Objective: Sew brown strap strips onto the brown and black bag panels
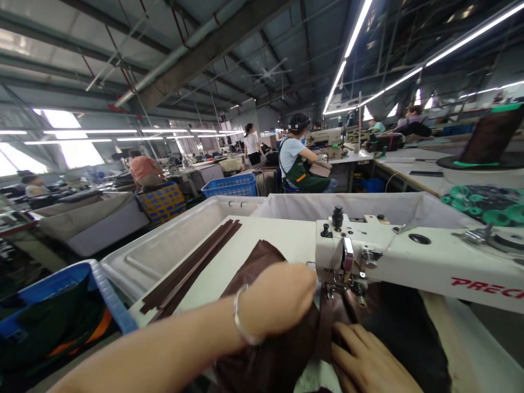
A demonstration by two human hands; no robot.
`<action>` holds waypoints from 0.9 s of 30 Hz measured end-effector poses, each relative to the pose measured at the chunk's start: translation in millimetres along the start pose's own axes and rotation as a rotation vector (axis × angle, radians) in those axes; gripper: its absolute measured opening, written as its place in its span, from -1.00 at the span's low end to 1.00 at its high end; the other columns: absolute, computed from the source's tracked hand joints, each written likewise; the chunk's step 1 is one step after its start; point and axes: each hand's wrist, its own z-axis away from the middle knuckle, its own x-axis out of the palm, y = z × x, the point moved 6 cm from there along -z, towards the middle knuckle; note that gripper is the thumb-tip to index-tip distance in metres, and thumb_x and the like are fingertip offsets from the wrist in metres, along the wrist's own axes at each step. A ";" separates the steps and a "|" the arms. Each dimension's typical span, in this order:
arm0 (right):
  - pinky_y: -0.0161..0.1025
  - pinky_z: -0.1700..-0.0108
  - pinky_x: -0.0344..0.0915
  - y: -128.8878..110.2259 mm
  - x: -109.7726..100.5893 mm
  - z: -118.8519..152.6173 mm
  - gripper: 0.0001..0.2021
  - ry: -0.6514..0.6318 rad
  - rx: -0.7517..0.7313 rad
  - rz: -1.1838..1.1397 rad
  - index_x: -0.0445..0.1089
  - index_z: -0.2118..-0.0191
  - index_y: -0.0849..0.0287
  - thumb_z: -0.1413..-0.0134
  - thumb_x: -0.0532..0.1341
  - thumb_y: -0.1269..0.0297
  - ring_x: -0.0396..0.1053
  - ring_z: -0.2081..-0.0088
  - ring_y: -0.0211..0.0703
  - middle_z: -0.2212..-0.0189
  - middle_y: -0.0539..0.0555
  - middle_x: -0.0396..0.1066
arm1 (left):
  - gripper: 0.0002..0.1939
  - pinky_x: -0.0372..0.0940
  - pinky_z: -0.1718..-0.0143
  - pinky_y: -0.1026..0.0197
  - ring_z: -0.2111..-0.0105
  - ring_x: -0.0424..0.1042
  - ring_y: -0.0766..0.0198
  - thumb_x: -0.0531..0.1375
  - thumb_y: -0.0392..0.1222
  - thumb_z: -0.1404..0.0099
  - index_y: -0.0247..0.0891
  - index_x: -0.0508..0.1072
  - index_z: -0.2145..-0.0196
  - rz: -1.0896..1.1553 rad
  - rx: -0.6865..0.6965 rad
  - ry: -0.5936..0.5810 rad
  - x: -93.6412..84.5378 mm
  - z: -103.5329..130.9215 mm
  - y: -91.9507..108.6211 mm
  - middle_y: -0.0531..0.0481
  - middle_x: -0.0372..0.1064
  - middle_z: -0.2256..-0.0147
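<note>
My left hand (282,297), with a silver bangle at its wrist, is closed beside the needle area of a white sewing machine (393,256). Its fingertips face away, so what they grip, if anything, is hidden. Dark brown leather-like material (256,267) lies under and around that hand. My right hand (362,355) rests with fingers stretched out on the brown material just in front of the presser foot (331,292). A narrow brown strip (325,322) runs toward the foot between my hands. A darker piece (405,322) spreads to the right beneath the machine arm.
Several long brown strips (196,262) lie on the white table at left. A blue crate (92,284) with dark green cloth stands at lower left. Pale bins (164,240) border the table. Green spools (487,202) and a large brown thread cone (491,134) sit at right. Co-workers (301,158) are farther back.
</note>
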 end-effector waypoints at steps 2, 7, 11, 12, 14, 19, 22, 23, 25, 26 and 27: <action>-0.14 0.24 0.45 -1.0 -3.2 -3.1 -0.69 0.014 0.012 -0.030 0.44 0.23 -0.01 0.15 0.16 0.45 0.44 0.22 -0.03 0.14 0.02 0.47 | -0.76 0.30 0.29 0.14 0.33 0.37 0.16 0.06 -0.04 -0.33 -0.29 0.36 0.29 0.069 0.142 -0.038 29.0 34.8 38.5 -0.07 0.38 0.31; -0.02 0.17 0.43 2.9 0.9 -11.0 -0.78 -0.168 0.125 -0.142 0.45 0.26 0.00 0.05 0.18 0.42 0.40 0.15 0.03 0.12 0.07 0.44 | -0.54 0.19 -0.07 0.04 -0.02 0.28 0.04 0.10 0.03 -0.29 -0.35 0.31 -0.01 0.226 0.139 0.033 70.1 64.7 47.0 -0.20 0.29 -0.07; 0.05 0.03 0.35 6.9 5.4 -13.9 -0.78 -0.317 0.213 -0.225 0.44 0.18 -0.04 0.00 0.21 0.33 0.34 0.06 0.04 0.09 0.05 0.38 | -0.44 0.16 -0.06 0.04 0.00 0.24 0.10 0.14 0.04 -0.26 -0.28 0.21 -0.13 0.265 0.079 -0.007 69.0 52.0 18.8 -0.12 0.24 -0.11; 0.05 0.01 0.34 7.6 7.1 -13.6 -0.78 -0.336 0.224 -0.240 0.44 0.16 -0.04 -0.02 0.21 0.31 0.33 0.04 0.04 0.07 0.06 0.37 | -0.45 0.17 -0.01 0.04 0.06 0.27 0.11 0.14 0.12 -0.26 -0.26 0.26 -0.09 0.255 0.079 -0.016 68.9 48.5 14.0 -0.11 0.31 -0.03; 0.07 -0.02 0.32 9.1 9.4 -12.8 -0.73 -0.317 0.225 -0.228 0.42 0.11 0.05 0.00 0.24 0.26 0.30 0.00 0.09 0.03 0.12 0.35 | -0.42 0.18 0.08 0.05 0.17 0.28 0.13 0.08 0.31 -0.23 -0.23 0.38 0.04 0.221 0.085 -0.001 69.5 42.4 8.2 -0.09 0.38 0.16; 0.01 -0.01 0.33 14.4 13.6 -12.4 -0.77 -0.243 0.240 -0.253 0.41 0.16 0.17 0.00 0.23 0.35 0.31 0.05 0.04 0.11 0.16 0.37 | -0.46 0.14 0.04 0.04 0.16 0.24 0.12 0.12 0.32 -0.19 -0.27 0.43 0.27 0.168 0.191 0.044 70.7 33.2 24.4 -0.06 0.34 0.31; -0.07 0.06 0.35 18.2 10.6 -14.7 -0.91 -0.201 0.224 -0.324 0.41 0.30 0.18 -0.07 0.17 0.42 0.33 0.14 -0.05 0.21 0.13 0.39 | -0.74 0.18 0.02 0.11 0.12 0.26 0.14 0.19 -0.06 -0.24 -0.31 0.38 0.22 0.172 0.202 -0.019 72.0 27.6 37.2 -0.08 0.33 0.20; -0.07 0.07 0.35 20.3 9.5 -15.1 -0.91 -0.188 0.224 -0.336 0.41 0.31 0.18 -0.10 0.15 0.41 0.33 0.16 -0.06 0.22 0.13 0.39 | -0.81 0.21 0.06 0.12 0.15 0.28 0.15 0.17 -0.18 -0.23 -0.32 0.37 0.21 0.158 0.186 -0.045 73.5 24.6 37.9 -0.09 0.33 0.20; -0.09 0.07 0.35 25.3 9.6 -14.8 -0.88 -0.197 0.240 -0.359 0.42 0.28 0.17 -0.17 0.12 0.38 0.34 0.17 -0.09 0.24 0.11 0.41 | -0.89 0.25 0.14 0.10 0.23 0.32 0.15 0.11 -0.31 -0.24 -0.32 0.35 0.24 0.148 0.147 -0.079 77.5 16.8 33.1 -0.08 0.34 0.24; -0.10 0.07 0.34 27.9 9.9 -14.4 -0.87 -0.203 0.254 -0.373 0.42 0.25 0.15 -0.19 0.12 0.35 0.35 0.17 -0.10 0.25 0.11 0.42 | -0.90 0.27 0.16 0.10 0.25 0.34 0.15 0.09 -0.33 -0.26 -0.32 0.36 0.25 0.171 0.130 -0.084 79.5 12.1 28.3 -0.07 0.35 0.26; -0.10 0.07 0.35 30.6 9.8 -14.1 -0.87 -0.199 0.273 -0.389 0.43 0.21 0.13 -0.20 0.13 0.33 0.35 0.16 -0.10 0.24 0.10 0.43 | -0.89 0.28 0.17 0.11 0.26 0.35 0.17 0.07 -0.33 -0.29 -0.31 0.37 0.25 0.219 0.123 -0.085 81.4 7.1 22.9 -0.05 0.36 0.26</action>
